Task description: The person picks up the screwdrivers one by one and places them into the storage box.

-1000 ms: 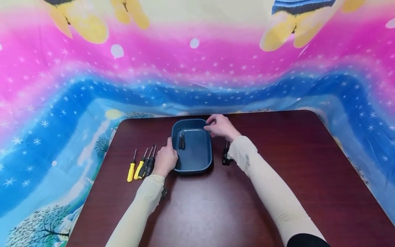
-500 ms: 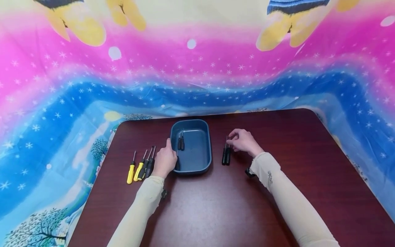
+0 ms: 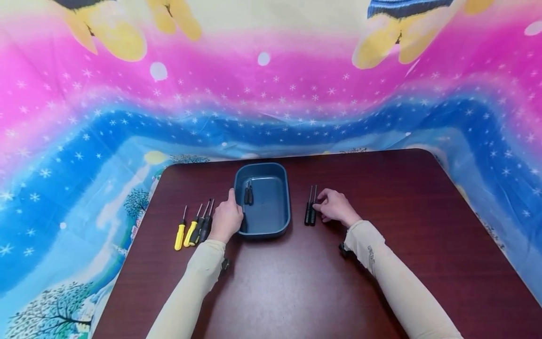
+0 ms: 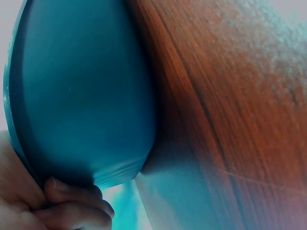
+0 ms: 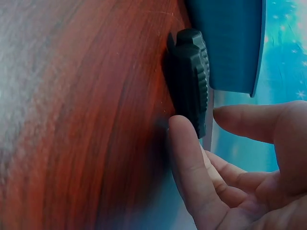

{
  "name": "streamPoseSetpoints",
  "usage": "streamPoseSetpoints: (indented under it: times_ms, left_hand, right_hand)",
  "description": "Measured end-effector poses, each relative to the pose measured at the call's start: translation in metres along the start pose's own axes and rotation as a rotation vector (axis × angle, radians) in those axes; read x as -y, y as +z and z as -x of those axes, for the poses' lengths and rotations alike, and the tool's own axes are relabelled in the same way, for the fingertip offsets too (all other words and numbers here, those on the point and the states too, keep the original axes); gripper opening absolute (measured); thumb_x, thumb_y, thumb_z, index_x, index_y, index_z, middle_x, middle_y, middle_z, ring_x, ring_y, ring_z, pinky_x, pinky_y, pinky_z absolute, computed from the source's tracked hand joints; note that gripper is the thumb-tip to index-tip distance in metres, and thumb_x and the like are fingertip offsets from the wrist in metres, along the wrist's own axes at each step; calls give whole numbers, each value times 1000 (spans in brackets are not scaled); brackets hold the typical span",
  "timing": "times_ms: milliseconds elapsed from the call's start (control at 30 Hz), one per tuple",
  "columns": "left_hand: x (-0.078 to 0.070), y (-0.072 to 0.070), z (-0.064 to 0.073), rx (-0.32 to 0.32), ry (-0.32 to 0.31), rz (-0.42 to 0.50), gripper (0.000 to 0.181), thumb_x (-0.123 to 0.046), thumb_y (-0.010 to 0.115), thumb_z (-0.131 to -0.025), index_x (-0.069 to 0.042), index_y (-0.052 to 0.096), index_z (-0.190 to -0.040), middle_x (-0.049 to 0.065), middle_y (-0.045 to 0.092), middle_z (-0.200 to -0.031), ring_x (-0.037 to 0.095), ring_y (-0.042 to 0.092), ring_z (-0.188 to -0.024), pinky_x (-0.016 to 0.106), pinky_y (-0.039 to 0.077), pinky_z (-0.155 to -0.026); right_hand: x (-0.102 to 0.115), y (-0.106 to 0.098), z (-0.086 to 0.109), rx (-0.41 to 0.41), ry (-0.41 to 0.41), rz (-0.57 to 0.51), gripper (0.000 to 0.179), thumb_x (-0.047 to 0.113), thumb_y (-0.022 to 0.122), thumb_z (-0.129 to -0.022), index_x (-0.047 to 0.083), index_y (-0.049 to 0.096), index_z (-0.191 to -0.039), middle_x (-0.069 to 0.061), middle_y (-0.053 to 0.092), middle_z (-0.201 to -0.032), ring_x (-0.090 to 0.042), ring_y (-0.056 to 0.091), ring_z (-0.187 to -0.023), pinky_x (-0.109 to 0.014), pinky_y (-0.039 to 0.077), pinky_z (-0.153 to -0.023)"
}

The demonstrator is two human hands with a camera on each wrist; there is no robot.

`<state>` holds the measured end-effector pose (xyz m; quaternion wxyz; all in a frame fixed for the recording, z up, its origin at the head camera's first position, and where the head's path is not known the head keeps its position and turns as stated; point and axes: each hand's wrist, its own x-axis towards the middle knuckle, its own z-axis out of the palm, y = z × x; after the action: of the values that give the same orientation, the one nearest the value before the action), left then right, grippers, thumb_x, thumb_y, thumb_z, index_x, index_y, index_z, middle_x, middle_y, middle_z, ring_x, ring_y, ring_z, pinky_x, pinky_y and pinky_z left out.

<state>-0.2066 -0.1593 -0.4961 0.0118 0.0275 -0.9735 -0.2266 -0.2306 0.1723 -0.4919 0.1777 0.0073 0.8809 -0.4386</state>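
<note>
My left hand point(image 3: 227, 217) grips the left wall of a dark blue plastic box point(image 3: 289, 200); in the left wrist view the curled fingers point(image 4: 76, 208) show against the outside of the box. Two black-handled screwdrivers point(image 3: 307, 214) lie side by side on the table, right of the box. Beside the right one is my right hand point(image 3: 336, 207). The right wrist view shows its thumb and forefinger apart, around the ribbed black handle point(image 5: 192, 72) without closing on it. Inside the box, small dark screwdrivers point(image 3: 251, 193) lie along the left side, partly hidden near my left hand.
Left of the box lie several screwdrivers, among them one with a yellow handle point(image 3: 179, 237) and one with a black handle point(image 3: 205, 229). All stand on a dark red-brown wooden table point(image 3: 271, 287). A patterned cloth point(image 3: 271, 103) hangs behind the table's far edge.
My right hand has moved from the box's far right corner back to the right, then down to the handles of the two screwdrivers. The left hand still holds the box.
</note>
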Motion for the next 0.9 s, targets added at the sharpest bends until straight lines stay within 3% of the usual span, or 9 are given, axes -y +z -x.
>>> streamPoseSetpoints:
  times_ms: [467, 900]
  left_hand:
    - [-1, 0, 1, 3, -11, 19, 59, -15, 50, -105, -2, 31, -160, 7, 57, -62, 22, 56, -53, 34, 42, -50]
    - [-1, 0, -1, 3, -17, 13, 59, -16, 50, -106, -2, 32, -160, 7, 57, -62, 22, 55, -53, 35, 43, -51]
  right_hand:
    - [2, 10, -5, -31, -14, 70, 32, 17, 65, -101, -3, 55, -124, -24, 68, -109, -18, 70, -66, -34, 61, -62]
    - [5, 14, -11, -56, 23, 47, 27, 12, 68, -97, -5, 59, -117, -27, 68, -109, -17, 71, -59, -33, 61, -58]
